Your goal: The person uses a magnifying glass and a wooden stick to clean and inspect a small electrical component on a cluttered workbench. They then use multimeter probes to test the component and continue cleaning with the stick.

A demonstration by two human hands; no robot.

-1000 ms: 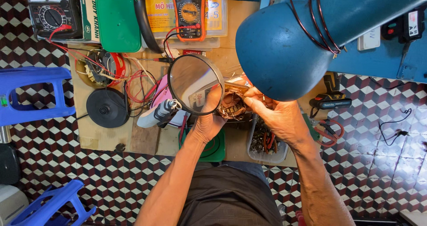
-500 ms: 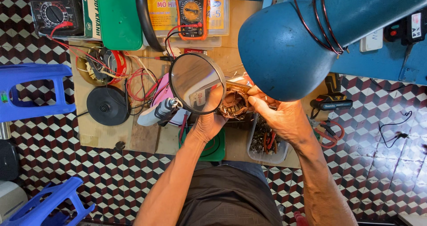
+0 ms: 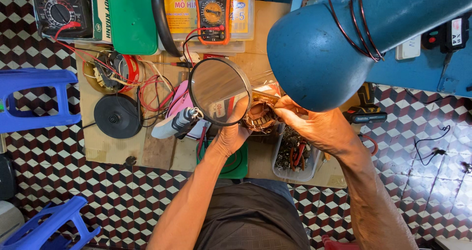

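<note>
Both hands hold a round motor stator with copper windings (image 3: 260, 116) above the low workboard. My left hand (image 3: 232, 132) grips it from the left, partly behind a round magnifying lens (image 3: 219, 90) on a stand. My right hand (image 3: 314, 124) holds its right side, fingers up against the windings. A large blue lamp shade (image 3: 319, 53) hangs just above and hides the stator's far edge.
A clear tray of screws and small parts (image 3: 295, 156) lies under my right wrist. An orange multimeter (image 3: 212, 11), a black analog meter (image 3: 59, 11), a green lid (image 3: 132, 21), a black disc (image 3: 118, 115), red wires (image 3: 147, 90) and blue plastic stools (image 3: 34, 97) surround the board.
The view has shifted slightly. Both hands stay on the stator, with only small finger movements at the windings.
</note>
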